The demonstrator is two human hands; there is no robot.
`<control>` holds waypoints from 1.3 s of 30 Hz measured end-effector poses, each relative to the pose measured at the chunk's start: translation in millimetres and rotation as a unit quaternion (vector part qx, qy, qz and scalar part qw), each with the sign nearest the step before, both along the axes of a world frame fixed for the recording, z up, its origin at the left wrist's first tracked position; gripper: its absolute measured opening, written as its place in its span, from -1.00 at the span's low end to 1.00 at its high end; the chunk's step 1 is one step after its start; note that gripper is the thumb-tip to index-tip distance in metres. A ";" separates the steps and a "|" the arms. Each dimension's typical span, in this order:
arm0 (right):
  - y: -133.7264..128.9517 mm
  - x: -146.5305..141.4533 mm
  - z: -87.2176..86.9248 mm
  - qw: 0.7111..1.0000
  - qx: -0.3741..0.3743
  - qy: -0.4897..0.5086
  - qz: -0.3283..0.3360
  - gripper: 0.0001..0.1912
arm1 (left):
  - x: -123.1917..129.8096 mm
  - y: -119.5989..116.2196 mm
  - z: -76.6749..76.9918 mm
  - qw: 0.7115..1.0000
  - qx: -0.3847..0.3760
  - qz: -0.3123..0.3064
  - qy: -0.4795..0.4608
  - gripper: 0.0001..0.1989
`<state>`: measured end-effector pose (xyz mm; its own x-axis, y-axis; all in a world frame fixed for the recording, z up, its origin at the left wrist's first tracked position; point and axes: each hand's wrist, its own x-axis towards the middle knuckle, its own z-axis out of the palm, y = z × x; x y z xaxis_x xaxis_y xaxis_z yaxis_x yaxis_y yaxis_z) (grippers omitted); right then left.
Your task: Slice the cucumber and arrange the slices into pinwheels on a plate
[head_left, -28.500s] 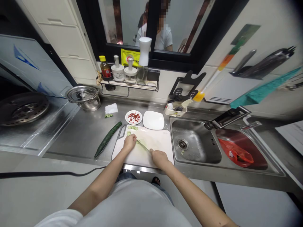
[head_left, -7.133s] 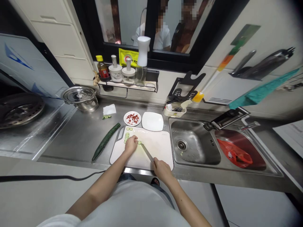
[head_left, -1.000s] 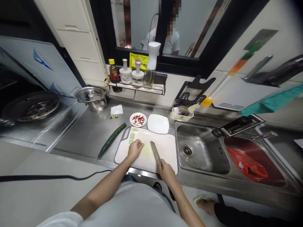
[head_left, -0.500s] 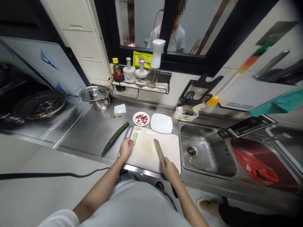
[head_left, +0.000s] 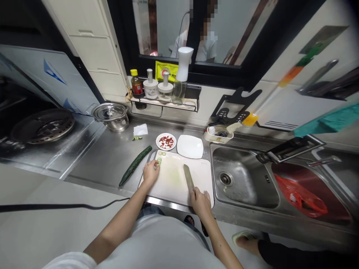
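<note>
My left hand (head_left: 150,173) is over the left side of the white cutting board (head_left: 171,186), its fingers curled at a short row of cucumber slices (head_left: 159,161) and covering part of it. Whether it grips a slice is hidden. My right hand (head_left: 201,200) is closed on the handle of a knife (head_left: 188,176), whose blade points away over the board. Two more slices (head_left: 162,153) lie at the board's top left corner. A long dark green cucumber (head_left: 135,166) rests on the counter left of the board.
Behind the board stand a plate of red pieces (head_left: 162,147) and a white plate (head_left: 190,146). A lidded pot (head_left: 110,116) is at the back left. The sink (head_left: 241,179) lies right. Another person's foot (head_left: 246,241) shows below the counter.
My left hand has moved slightly up and right over the slice row, covering more of it. My right hand still holds the knife in nearly the same place.
</note>
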<state>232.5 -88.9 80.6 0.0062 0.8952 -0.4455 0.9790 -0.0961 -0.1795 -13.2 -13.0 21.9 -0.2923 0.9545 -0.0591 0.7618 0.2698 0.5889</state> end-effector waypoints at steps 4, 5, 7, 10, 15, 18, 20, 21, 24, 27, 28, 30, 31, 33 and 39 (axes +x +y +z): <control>-3.1 4.9 -1.4 1.000 0.012 -0.001 -0.015 -0.59 | 4.6 23.3 9.5 1.000 -0.016 -0.011 0.022 -0.70; -3.3 6.1 -1.1 1.000 0.012 -0.002 -0.017 -0.59 | 5.6 29.1 12.0 0.999 -0.020 -0.016 0.030 -0.68; -3.3 8.4 -0.7 1.000 0.010 -0.004 -0.019 -0.59 | 7.4 39.8 16.1 0.998 -0.029 -0.023 0.047 -0.65; -3.2 11.4 -1.4 1.000 0.008 -0.006 -0.025 -0.59 | 9.8 52.1 19.8 0.996 -0.045 -0.036 0.064 -0.66; -3.7 14.1 -2.9 0.999 0.010 -0.015 -0.030 -0.60 | 13.3 64.4 21.4 0.992 -0.070 -0.050 0.092 -0.67; -4.0 14.6 -2.8 0.999 0.013 -0.016 -0.034 -0.61 | 14.8 69.5 21.2 0.988 -0.083 -0.063 0.115 -0.68; -4.1 14.8 -3.0 0.999 0.016 -0.013 -0.034 -0.61 | 15.4 72.4 20.3 0.986 -0.084 -0.072 0.123 -0.69; -4.1 15.0 -3.3 0.999 0.017 -0.011 -0.034 -0.61 | 15.6 73.8 19.6 0.986 -0.082 -0.075 0.125 -0.70; -3.8 15.1 -3.5 0.999 0.022 -0.016 -0.035 -0.62 | 15.9 77.2 16.7 0.987 -0.071 -0.071 0.122 -0.74; -3.2 14.8 -1.5 0.999 0.013 -0.024 -0.036 -0.64 | 16.6 79.2 14.3 0.991 -0.056 -0.062 0.109 -0.78; -2.9 14.6 -0.4 0.999 0.005 -0.024 -0.038 -0.64 | 17.0 79.3 13.9 0.991 -0.053 -0.059 0.104 -0.79; -2.4 14.1 1.8 0.999 -0.012 -0.021 -0.042 -0.63 | 18.2 78.5 13.4 0.994 -0.051 -0.049 0.089 -0.81; -2.1 13.9 2.6 0.999 -0.017 -0.019 -0.042 -0.63 | 19.0 77.5 13.2 0.995 -0.050 -0.045 0.078 -0.81; -1.6 13.6 3.7 0.999 -0.022 -0.017 -0.041 -0.62 | 21.0 74.4 12.8 0.997 -0.047 -0.043 0.047 -0.83; 0.1 12.4 7.2 0.999 -0.013 -0.015 -0.029 -0.59 | 34.5 55.9 10.8 0.995 -0.057 -0.054 -0.054 -0.88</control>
